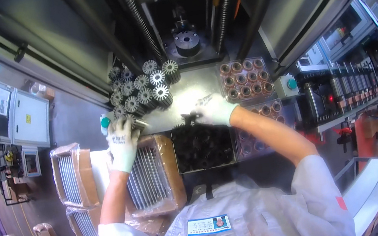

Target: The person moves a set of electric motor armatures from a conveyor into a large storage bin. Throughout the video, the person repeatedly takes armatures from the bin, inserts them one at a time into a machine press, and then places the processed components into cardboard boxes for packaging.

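Head view shows the gloved left hand [122, 140] curled at the near edge of the slotted metal cores [142, 82]; whether it grips one, I cannot tell. The gloved right hand [214, 111] pinches a black toothed piece [190, 118] above the heap of similar black pieces [204, 146], left of the copper-coloured rings [244, 78].
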Demonstrator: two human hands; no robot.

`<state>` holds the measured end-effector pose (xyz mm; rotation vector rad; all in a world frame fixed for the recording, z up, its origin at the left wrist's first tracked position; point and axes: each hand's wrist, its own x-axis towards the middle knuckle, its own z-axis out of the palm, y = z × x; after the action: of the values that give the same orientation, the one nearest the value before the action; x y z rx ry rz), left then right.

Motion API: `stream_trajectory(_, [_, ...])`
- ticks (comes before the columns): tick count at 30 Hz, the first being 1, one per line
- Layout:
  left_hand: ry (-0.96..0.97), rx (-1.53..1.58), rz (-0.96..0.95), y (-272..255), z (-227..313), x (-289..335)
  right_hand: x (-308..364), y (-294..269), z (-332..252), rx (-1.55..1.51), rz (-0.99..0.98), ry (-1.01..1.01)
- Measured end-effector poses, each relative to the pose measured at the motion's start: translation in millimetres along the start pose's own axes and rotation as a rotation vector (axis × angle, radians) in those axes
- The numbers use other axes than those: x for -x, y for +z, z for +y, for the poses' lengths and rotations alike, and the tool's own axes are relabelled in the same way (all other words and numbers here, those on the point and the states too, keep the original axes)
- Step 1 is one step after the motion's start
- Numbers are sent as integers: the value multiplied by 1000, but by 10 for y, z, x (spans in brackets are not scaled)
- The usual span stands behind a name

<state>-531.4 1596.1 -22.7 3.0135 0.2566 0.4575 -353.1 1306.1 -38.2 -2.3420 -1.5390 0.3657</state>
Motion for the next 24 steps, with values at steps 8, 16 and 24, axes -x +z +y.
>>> stream_trajectory(8, [152,44,52,55,-5,-74,286,-199,135,-619,285,200])
stream_trajectory(16, [84,205,-16,20,145,45,281,-509,461,-853,448,246])
stream_trajectory(24, [-58,715,125,-414,565,-340,-713,-1386,741,-1139,928,162])
